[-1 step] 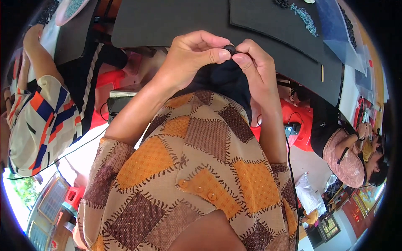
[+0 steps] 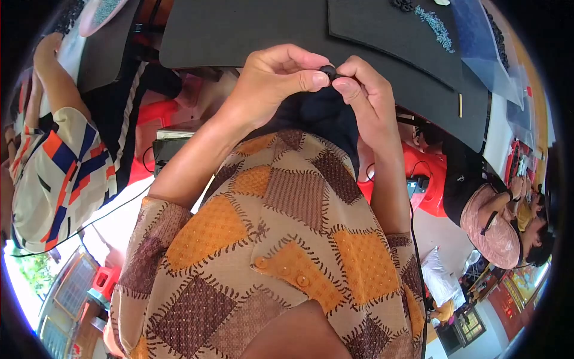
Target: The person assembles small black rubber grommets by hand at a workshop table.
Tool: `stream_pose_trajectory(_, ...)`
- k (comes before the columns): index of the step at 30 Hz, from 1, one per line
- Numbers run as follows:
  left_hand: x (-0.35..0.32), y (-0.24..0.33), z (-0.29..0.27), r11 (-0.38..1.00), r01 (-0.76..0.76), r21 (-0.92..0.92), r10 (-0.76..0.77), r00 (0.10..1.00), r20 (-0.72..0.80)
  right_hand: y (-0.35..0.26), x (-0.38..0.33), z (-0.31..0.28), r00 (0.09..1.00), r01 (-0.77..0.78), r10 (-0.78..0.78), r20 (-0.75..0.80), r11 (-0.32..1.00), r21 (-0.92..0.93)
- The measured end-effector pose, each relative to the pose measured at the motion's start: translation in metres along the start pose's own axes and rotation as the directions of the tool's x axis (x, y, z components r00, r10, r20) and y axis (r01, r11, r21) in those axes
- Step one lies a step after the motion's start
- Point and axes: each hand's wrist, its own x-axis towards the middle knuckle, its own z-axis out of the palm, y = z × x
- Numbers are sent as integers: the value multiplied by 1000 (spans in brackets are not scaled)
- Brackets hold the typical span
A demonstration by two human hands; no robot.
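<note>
A small, round black piece [image 2: 327,71] is held up in front of my body, just off the near edge of the black table [image 2: 239,36]. My left hand [image 2: 278,75] is closed on its left side, gripping it between thumb and fingertips. From the other side my right hand [image 2: 368,96] meets it in a pinch of thumb and forefinger. The fingertips cover much of the piece, so its exact kind cannot be made out.
On a black mat [image 2: 382,30] lie blue-grey small parts [image 2: 436,27] and several black rings [image 2: 402,5]. A thin tan stick [image 2: 460,105] rests near the table's right edge. Clear plastic sheeting [image 2: 484,42] lies beyond. Co-workers sit left [image 2: 66,173] and right [image 2: 490,227].
</note>
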Motion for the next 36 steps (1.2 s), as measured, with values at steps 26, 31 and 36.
stream_pose_trajectory(26, 5, 16, -8, 994, 4, 111, -21, 988, 154, -2, 7, 6, 987, 157, -158, 16, 985, 67)
stream_pose_trajectory(31, 6, 12, -10, 993, 57, 107, -75, 983, 167, -7, -2, 3, 997, 69, -68, 33, 998, -12)
stream_pose_trajectory(36, 11, 8, -10, 993, 86, 86, -102, 972, 212, -3, -2, 0, 996, 61, -64, 58, 997, 48)
